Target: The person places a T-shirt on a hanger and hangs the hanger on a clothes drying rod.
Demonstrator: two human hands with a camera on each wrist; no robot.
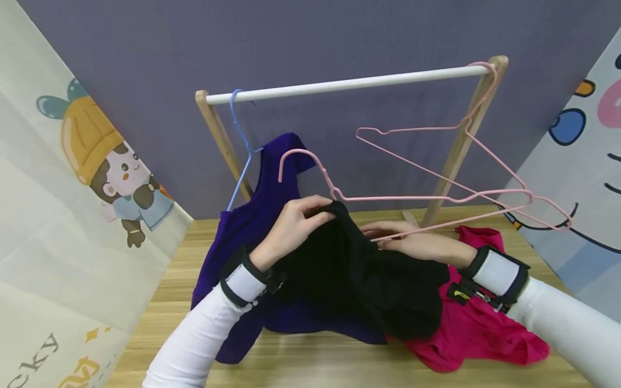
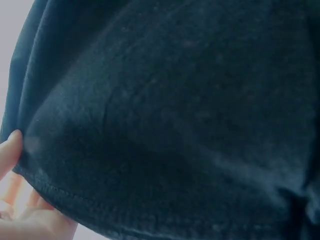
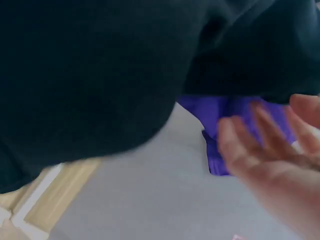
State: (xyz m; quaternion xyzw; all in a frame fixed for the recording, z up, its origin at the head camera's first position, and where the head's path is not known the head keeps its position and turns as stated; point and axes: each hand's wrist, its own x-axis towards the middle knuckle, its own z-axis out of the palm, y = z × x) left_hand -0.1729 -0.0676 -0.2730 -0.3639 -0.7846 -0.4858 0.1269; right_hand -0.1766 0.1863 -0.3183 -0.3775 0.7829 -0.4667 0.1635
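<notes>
In the head view, my left hand [image 1: 298, 223] pinches the edge of a black garment [image 1: 359, 280], close to the neck of a pink hanger [image 1: 402, 198]. One side of this hanger goes into the cloth; the other sticks out to the right. In the left wrist view, the left thumb [image 2: 11, 150] lies on the dark cloth, with fingers behind it. My right hand [image 1: 417, 242] is beside the garment, and the hanger's lower bar crosses over it. Seen in the right wrist view, the right fingers [image 3: 240, 145] are spread, with the thumb at the cloth's edge.
A rack with a white rail [image 1: 339, 86] stands behind. On it hang a blue hanger [image 1: 247, 151] carrying a purple garment [image 1: 271, 188], and another pink hanger [image 1: 485, 145] at the right. A bright pink garment [image 1: 475, 334] lies on the wooden surface [image 1: 160, 312].
</notes>
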